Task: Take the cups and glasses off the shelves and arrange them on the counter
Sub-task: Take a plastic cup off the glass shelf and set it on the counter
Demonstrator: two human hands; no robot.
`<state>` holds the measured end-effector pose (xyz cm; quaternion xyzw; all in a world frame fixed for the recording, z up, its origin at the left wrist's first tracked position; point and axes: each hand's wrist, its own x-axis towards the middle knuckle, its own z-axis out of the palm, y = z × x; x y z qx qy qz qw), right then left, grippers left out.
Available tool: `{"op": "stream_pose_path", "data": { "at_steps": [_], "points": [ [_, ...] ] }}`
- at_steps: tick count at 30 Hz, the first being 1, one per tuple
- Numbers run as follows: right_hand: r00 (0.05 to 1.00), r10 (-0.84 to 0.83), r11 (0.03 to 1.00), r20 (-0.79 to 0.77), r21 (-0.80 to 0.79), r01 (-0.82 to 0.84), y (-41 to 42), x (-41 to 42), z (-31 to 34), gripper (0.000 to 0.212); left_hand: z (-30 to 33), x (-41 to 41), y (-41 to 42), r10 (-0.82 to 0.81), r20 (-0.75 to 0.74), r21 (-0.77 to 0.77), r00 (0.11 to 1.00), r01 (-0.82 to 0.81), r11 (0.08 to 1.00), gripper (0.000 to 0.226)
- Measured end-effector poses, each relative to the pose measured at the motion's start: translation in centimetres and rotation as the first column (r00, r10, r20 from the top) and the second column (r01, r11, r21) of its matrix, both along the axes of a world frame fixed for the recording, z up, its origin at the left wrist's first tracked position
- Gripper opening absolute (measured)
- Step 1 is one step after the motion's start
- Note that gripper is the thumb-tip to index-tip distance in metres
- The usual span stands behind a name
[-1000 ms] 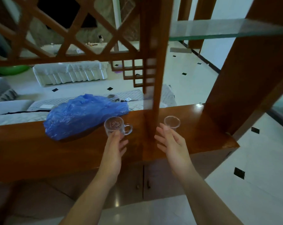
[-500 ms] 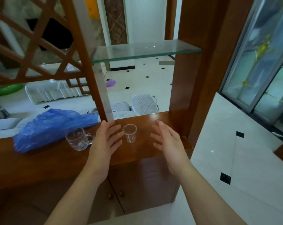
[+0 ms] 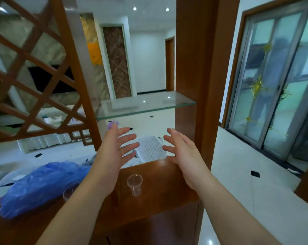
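A small clear glass (image 3: 134,184) stands upright on the brown wooden counter (image 3: 160,175). Left of it a clear handled cup (image 3: 69,191) also sits on the counter, mostly hidden behind my left forearm. My left hand (image 3: 114,151) and my right hand (image 3: 182,152) are raised above the counter, palms facing each other, fingers spread, holding nothing. Both hands hover just below the glass shelf (image 3: 146,105), which carries no cups in view.
A crumpled blue plastic bag (image 3: 36,184) lies on the counter's left part. A wooden lattice screen (image 3: 31,71) rises at left and a thick wooden post (image 3: 201,76) at right. Cabinet doors sit below the counter. Sliding glass doors (image 3: 277,82) stand at far right.
Both hands let go of the cup and the small glass, left them on the counter, and rose toward the glass shelf. The view tilted upward and shifted right.
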<state>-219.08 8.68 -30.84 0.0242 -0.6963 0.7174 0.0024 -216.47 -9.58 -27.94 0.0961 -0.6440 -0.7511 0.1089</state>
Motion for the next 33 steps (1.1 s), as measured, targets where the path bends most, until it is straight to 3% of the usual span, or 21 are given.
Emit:
{"op": "stream_pose_path", "data": {
  "at_steps": [20, 33],
  "points": [
    [0.956, 0.031, 0.998, -0.293, -0.038, -0.044, -5.2, 0.3, 20.9, 0.053, 19.3, 0.6, -2.7, -0.166, -0.309, -0.093, 0.937, 0.144, 0.985, 0.047],
    [0.876, 0.147, 0.989, -0.460, 0.065, -0.132, -3.8, -1.3, 32.2, 0.048, 31.1, 1.0, -1.4, -0.110, -0.426, -0.299, 0.898, -0.025, 0.954, 0.051]
  ]
}}
